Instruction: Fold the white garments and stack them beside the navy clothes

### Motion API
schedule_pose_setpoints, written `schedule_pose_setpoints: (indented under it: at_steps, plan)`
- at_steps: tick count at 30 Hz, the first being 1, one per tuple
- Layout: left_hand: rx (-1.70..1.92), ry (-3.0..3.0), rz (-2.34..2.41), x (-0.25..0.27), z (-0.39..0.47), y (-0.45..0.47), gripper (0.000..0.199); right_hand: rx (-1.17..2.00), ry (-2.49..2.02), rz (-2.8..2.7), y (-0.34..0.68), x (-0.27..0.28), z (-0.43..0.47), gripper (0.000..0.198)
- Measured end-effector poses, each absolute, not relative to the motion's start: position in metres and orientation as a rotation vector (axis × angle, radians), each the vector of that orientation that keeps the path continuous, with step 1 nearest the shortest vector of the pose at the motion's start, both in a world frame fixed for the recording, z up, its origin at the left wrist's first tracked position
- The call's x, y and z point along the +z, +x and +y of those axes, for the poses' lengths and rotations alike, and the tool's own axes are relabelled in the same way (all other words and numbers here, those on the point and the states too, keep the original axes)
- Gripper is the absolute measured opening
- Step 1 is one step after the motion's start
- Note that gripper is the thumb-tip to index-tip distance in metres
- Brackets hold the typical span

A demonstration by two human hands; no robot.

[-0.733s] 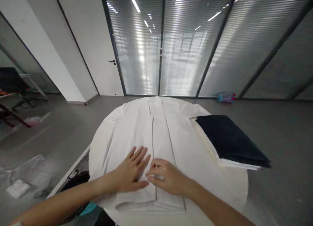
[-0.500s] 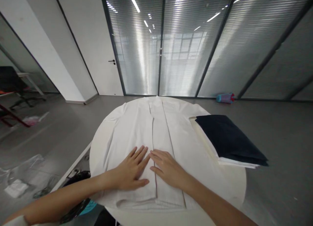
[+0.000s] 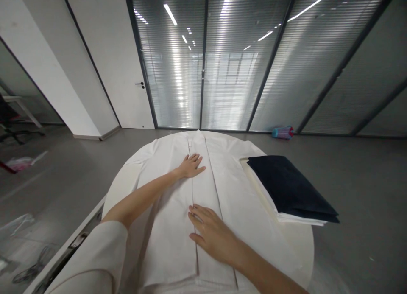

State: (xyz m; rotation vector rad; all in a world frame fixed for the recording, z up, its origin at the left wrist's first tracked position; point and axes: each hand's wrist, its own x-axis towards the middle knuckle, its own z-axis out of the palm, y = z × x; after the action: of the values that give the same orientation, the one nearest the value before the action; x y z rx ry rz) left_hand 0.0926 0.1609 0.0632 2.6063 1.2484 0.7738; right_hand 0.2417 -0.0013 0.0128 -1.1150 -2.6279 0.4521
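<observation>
A white short-sleeved shirt (image 3: 171, 243) lies spread out on a round white table (image 3: 295, 251), its collar end at the far edge and its front placket running toward me. My left hand (image 3: 191, 166) rests flat on the upper part of the placket, fingers spread. Nearer to me, my right hand (image 3: 211, 232) touches the lower placket with its fingers stretched out and slightly apart. Neither hand grips anything. On the table's right side sits a folded stack of cloth, with a dark navy piece (image 3: 289, 188) on top of white ones (image 3: 300, 219).
Glass partitions with blinds (image 3: 232, 90) and a white door (image 3: 127, 73) stand behind the table. A blue and pink object (image 3: 282, 133) lies on the floor by the glass. Clear plastic (image 3: 19, 224) and a cable (image 3: 30, 273) lie on the floor at left.
My left hand has slid away from me, up the placket toward the collar. My right hand stays on the lower placket, slightly nearer to me. The view has shifted slightly.
</observation>
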Motion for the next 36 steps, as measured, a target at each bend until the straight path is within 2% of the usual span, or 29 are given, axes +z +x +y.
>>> schedule_pose_setpoints:
  at_steps: [3, 6, 11, 13, 19, 22, 28, 36]
  plan:
    - [0.707, 2.678, 1.195, 0.060, 0.169, 0.100, 0.033, 0.450, -1.069, -2.606, 0.245, 0.010, 0.001, 0.055]
    - [0.628, 2.737, 1.150, 0.057, 0.176, 0.100, 0.036, 0.471, -1.023, -2.575, 0.247, 0.011, 0.002, 0.054]
    - [0.479, 2.811, 1.068, 0.043, 0.162, 0.076, 0.036, 0.481, -1.029, -2.267, 0.247, 0.023, 0.003, 0.027]
    - [0.389, 2.864, 0.989, 0.039, 0.137, 0.057, 0.039, 0.458, -1.037, -2.093, 0.248, 0.028, 0.004, 0.024]
    - [0.179, 2.894, 0.673, 0.032, 0.029, 0.010, 0.074, 0.432, -1.074, -1.968, 0.251, 0.027, 0.008, 0.031]
    - [0.166, 2.886, 0.614, 0.022, 0.001, 0.007, 0.086, 0.476, -1.112, -2.029, 0.248, 0.021, 0.007, 0.035]
    - [0.194, 2.887, 0.627, 0.013, -0.003, 0.011, 0.088, 0.571, -1.142, -2.112, 0.243, 0.019, 0.004, 0.036]
    - [0.156, 2.857, 0.518, 0.025, -0.023, 0.021, 0.077, 0.565, -1.169, -2.091, 0.244, 0.015, 0.008, 0.032]
